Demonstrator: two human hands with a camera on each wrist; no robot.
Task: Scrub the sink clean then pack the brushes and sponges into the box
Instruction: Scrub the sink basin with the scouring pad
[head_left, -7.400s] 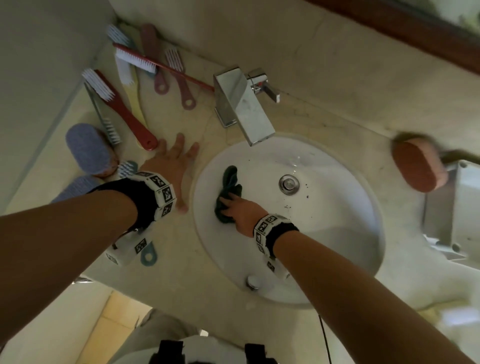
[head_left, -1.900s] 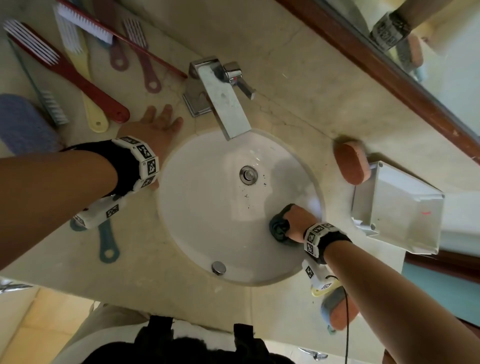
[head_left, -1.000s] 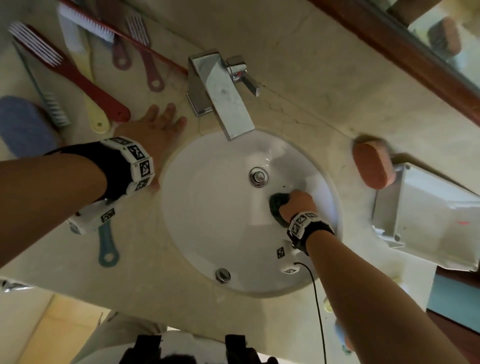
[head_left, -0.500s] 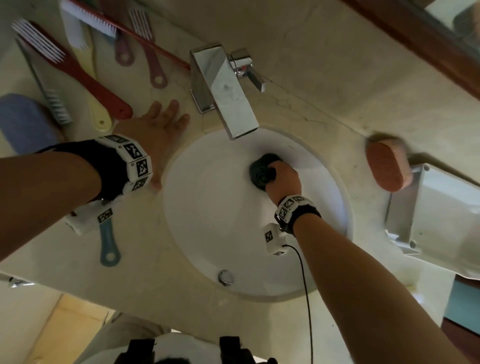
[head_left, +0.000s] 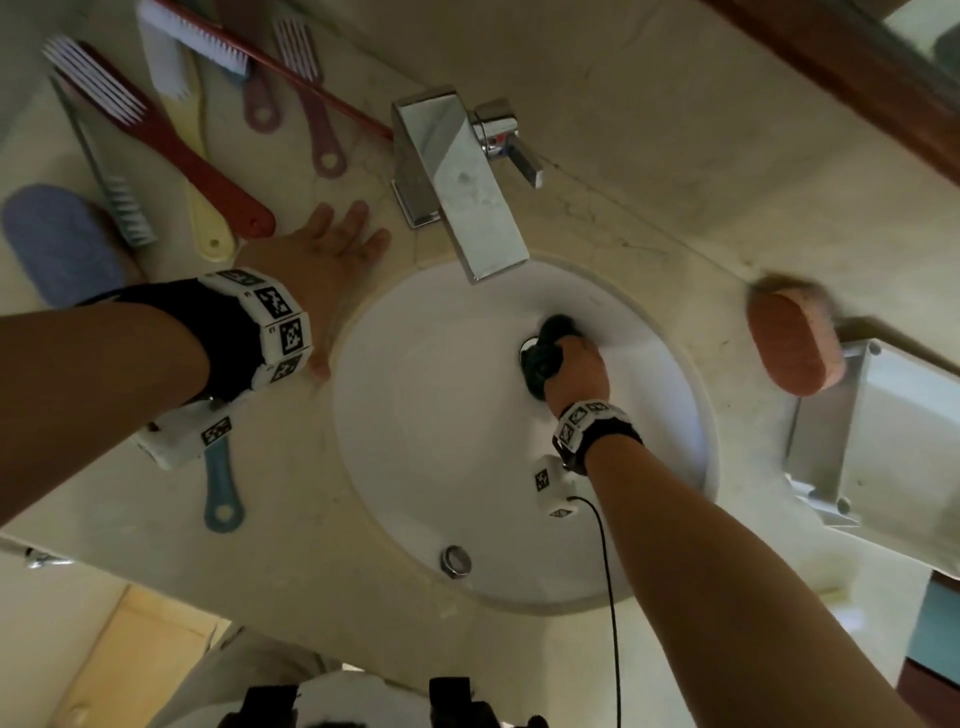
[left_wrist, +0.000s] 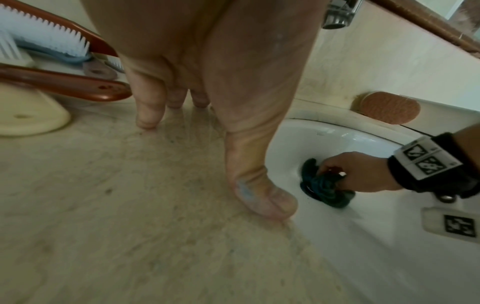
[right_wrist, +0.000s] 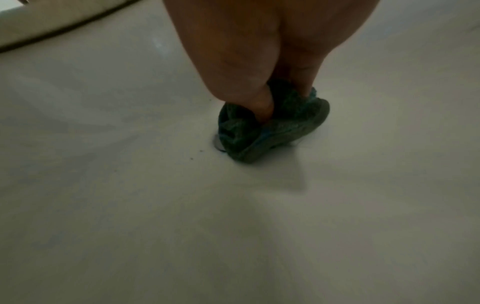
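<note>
My right hand (head_left: 574, 366) grips a crumpled dark green scrub pad (head_left: 544, 358) (left_wrist: 324, 186) (right_wrist: 270, 127) and presses it onto the drain at the bottom of the white sink (head_left: 431, 415). The pad hides most of the drain. My left hand (head_left: 317, 260) (left_wrist: 207, 107) lies flat with spread fingers on the beige counter (head_left: 291, 561) left of the sink. Several long-handled brushes (head_left: 171, 145) and a blue sponge (head_left: 57, 239) lie beyond it. An orange sponge (head_left: 789, 343) (left_wrist: 388, 107) leans by the white box (head_left: 904, 467) at the right.
The chrome faucet (head_left: 457, 176) overhangs the sink's far rim. A teal brush handle (head_left: 221, 488) lies under my left wrist. An overflow ring (head_left: 455, 560) sits on the sink's near wall. A dark wooden mirror frame (head_left: 857, 78) runs along the back.
My right hand has swept the green pad from the sink's right side up and over to the drain. The left hand has stayed flat on the counter.
</note>
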